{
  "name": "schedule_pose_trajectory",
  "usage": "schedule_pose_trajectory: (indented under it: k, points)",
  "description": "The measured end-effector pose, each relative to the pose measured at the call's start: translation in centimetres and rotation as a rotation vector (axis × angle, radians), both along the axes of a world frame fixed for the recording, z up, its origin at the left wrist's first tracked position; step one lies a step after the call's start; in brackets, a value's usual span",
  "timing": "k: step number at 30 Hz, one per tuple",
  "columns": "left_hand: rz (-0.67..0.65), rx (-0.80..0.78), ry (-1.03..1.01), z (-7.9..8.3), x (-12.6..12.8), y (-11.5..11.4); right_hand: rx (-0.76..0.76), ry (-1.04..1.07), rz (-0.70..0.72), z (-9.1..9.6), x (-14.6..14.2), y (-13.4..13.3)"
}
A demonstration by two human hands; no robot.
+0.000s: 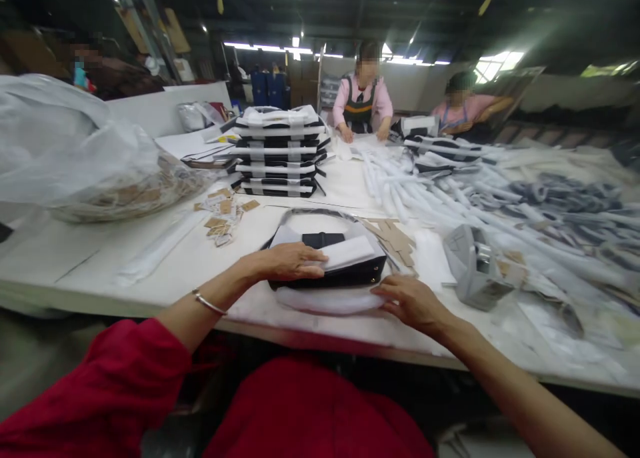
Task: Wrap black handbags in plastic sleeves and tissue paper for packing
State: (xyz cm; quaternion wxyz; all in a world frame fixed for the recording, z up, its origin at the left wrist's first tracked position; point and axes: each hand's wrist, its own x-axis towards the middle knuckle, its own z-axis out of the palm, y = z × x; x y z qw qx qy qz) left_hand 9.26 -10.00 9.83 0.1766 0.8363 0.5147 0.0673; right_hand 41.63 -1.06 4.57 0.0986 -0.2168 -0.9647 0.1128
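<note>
A black handbag (345, 271) with a light wrapped handle arching behind it lies at the table's front edge. White padding (350, 250) covers part of its upper side. My left hand (290, 261) lies on the bag and padding, its fingers stretched out. In front of the bag is a long white wrapped strip (325, 302). My right hand (407, 301) has its fingers bent around the strip's right end, close to the bag's right corner; the exact fingertip contact is partly hidden.
A stack of wrapped black bags (280, 155) stands behind. Left are small brown tags (220, 221) and a big clear plastic bag (75, 151). A grey tape dispenser (475, 271) and piled white wrapped strips (450, 205) lie right. Two people (363, 101) work across the table.
</note>
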Motion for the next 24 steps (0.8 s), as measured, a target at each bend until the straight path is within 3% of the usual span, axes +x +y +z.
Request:
schedule_pose_trajectory:
  k: [3,6,12,15,18,24]
  points:
    - [0.044,0.027,0.058,-0.2,0.7,-0.2,0.083,-0.091,-0.051,-1.0,-0.3,-0.3]
    - [0.072,0.136,0.099,-1.3,1.3,-0.9,0.102,-0.017,-0.059,-1.3,-0.9,-2.0]
    - [0.094,0.187,0.128,-2.0,1.6,-1.2,0.107,0.131,0.119,-2.9,-3.3,-4.9]
    - [0.087,0.174,0.115,-1.5,1.7,-1.0,0.132,0.186,0.119,-3.2,-4.1,-5.1]
    - [0.093,0.182,0.097,-1.2,1.8,-1.0,0.252,0.221,0.125,-2.5,-5.1,-5.0]
    - [0.167,0.229,0.049,-2.9,1.9,-1.2,0.481,0.331,0.066,-2.1,-7.8,-3.8]
